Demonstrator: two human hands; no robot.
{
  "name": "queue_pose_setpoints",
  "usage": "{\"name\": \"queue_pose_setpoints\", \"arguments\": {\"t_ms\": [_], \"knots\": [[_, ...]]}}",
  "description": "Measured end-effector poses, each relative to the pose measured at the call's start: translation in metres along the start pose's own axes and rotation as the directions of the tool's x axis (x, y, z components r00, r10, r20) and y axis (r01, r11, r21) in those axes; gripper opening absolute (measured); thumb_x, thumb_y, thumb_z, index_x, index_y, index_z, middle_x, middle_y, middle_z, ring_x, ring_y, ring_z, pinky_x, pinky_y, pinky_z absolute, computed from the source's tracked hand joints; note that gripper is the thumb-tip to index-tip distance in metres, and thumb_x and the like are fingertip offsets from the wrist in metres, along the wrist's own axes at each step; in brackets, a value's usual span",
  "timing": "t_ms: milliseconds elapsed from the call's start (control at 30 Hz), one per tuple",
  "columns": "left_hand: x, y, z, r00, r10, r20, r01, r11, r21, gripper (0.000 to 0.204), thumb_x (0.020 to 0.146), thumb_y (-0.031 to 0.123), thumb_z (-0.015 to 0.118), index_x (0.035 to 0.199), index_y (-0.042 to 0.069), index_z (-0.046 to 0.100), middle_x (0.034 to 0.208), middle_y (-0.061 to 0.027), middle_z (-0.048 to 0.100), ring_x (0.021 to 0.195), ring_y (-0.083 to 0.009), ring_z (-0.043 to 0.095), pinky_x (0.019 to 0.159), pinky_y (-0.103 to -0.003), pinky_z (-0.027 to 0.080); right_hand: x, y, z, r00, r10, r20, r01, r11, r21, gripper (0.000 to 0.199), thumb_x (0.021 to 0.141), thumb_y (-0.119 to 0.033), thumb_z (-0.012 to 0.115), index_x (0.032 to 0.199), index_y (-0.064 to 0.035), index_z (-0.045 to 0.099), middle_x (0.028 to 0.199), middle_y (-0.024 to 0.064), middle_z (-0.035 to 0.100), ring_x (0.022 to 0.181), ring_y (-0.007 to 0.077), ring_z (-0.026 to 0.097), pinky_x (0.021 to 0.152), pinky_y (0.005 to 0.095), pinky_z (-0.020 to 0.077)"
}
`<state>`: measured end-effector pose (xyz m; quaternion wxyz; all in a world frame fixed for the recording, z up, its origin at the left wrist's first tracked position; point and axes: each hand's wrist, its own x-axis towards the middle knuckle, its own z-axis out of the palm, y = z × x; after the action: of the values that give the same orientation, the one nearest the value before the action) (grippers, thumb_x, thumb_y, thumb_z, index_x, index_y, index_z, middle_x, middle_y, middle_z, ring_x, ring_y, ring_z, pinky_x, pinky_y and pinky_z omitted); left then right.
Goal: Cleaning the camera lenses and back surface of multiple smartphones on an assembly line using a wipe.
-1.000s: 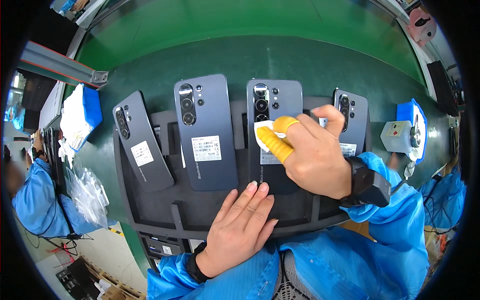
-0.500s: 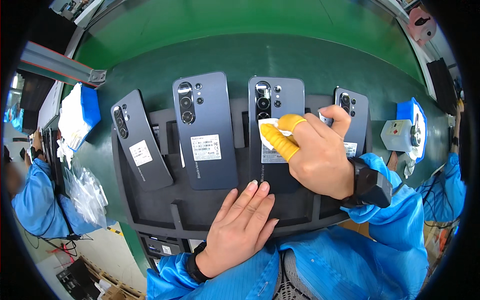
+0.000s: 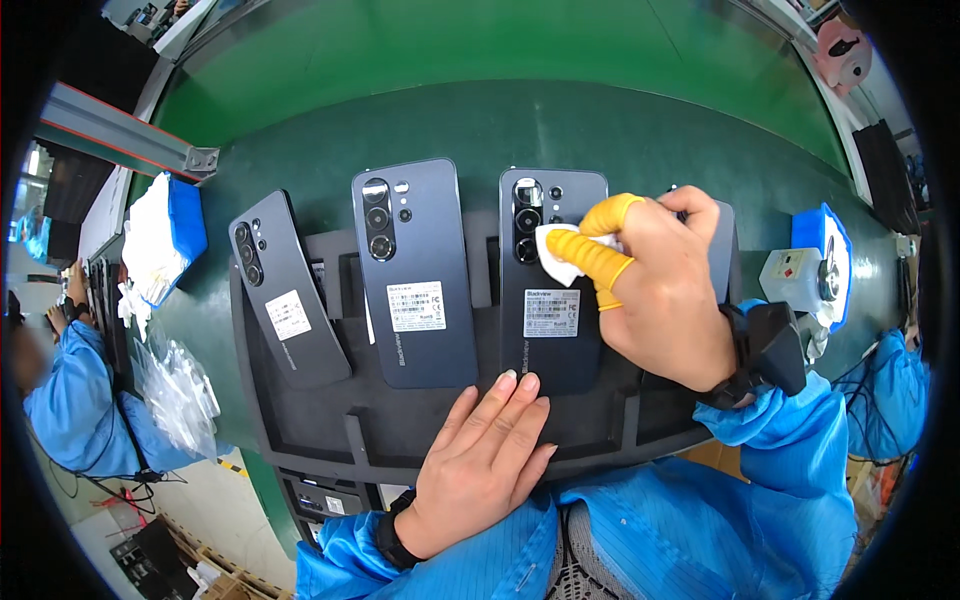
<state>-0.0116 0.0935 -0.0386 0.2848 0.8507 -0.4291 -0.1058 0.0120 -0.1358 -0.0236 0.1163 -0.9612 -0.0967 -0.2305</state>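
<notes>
Dark blue smartphones lie back side up on a black foam tray. My right hand, with yellow finger cots, pinches a white wipe against the back of the third phone, beside its cameras and above its white label. My left hand is open, its fingers stretched out and the tips at that phone's lower edge. To the left lie a second phone and a tilted first phone. Behind my right hand a fourth phone is mostly hidden.
A blue bin heaped with white wipes stands at the left, above clear plastic bags. On the right are a clear bottle and a blue box. Blue-sleeved people work at both sides.
My right hand has moved the wipe slightly right across the third phone, uncovering its label. The left hand stays at the lower edge. The whole view has shifted a little.
</notes>
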Motion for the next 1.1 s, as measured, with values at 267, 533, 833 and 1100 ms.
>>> {"name": "queue_pose_setpoints", "arguments": {"t_ms": [267, 533, 833, 1100], "knots": [[0.003, 0.005, -0.002, 1.000, -0.009, 0.017, 0.009, 1.000, 0.004, 0.045, 0.076, 0.014, 0.075, 0.118, 0.003, 0.063, 0.133, -0.0129, 0.058, 0.129, -0.0286, 0.051, 0.107, -0.045, 0.039, 0.010, -0.003, 0.012, 0.993, -0.051, 0.108, 0.046, 0.998, 0.048, 0.036, 0.064, 0.002, 0.066, 0.096, -0.0098, 0.076, 0.094, 0.0038, 0.060, 0.086, 0.0198, 0.057, 0.090, 0.0476, 0.0294], [0.002, 0.003, -0.002, 1.000, 0.001, 0.019, -0.002, 0.998, 0.061, 0.039, 0.085, 0.024, 0.069, 0.119, 0.005, 0.064, 0.134, -0.0115, 0.057, 0.127, -0.0242, 0.052, 0.104, -0.043, 0.042, 0.005, 0.000, -0.001, 0.983, -0.009, 0.182, -0.029, 0.979, 0.204, 0.037, 0.064, 0.008, 0.060, 0.092, -0.0102, 0.075, 0.094, 0.0034, 0.060, 0.083, 0.0189, 0.058, 0.090, 0.0455, 0.0282], [0.002, 0.002, 0.000, 0.999, -0.008, 0.035, 0.006, 0.998, 0.063, 0.039, 0.084, 0.024, 0.069, 0.118, 0.005, 0.065, 0.134, -0.0110, 0.058, 0.128, -0.0240, 0.052, 0.103, -0.043, 0.042, 0.015, 0.017, 0.002, 0.996, 0.085, 0.031, -0.086, 0.996, 0.038, 0.033, 0.073, 0.005, 0.065, 0.099, -0.0120, 0.075, 0.095, 0.0011, 0.063, 0.080, 0.0168, 0.058, 0.091, 0.0426, 0.0281], [0.003, 0.003, -0.002, 0.999, -0.022, 0.044, 0.019, 0.997, 0.073, 0.038, 0.084, 0.023, 0.070, 0.118, 0.006, 0.065, 0.133, -0.0107, 0.058, 0.127, -0.0238, 0.053, 0.103, -0.043, 0.043, 0.025, 0.017, 0.007, 0.993, -0.118, -0.005, 0.115, 0.979, -0.167, 0.012, 0.072, -0.006, 0.070, 0.082, -0.0079, 0.075, 0.093, 0.0025, 0.062, 0.081, 0.0180, 0.058, 0.091, 0.0471, 0.0300]]}}
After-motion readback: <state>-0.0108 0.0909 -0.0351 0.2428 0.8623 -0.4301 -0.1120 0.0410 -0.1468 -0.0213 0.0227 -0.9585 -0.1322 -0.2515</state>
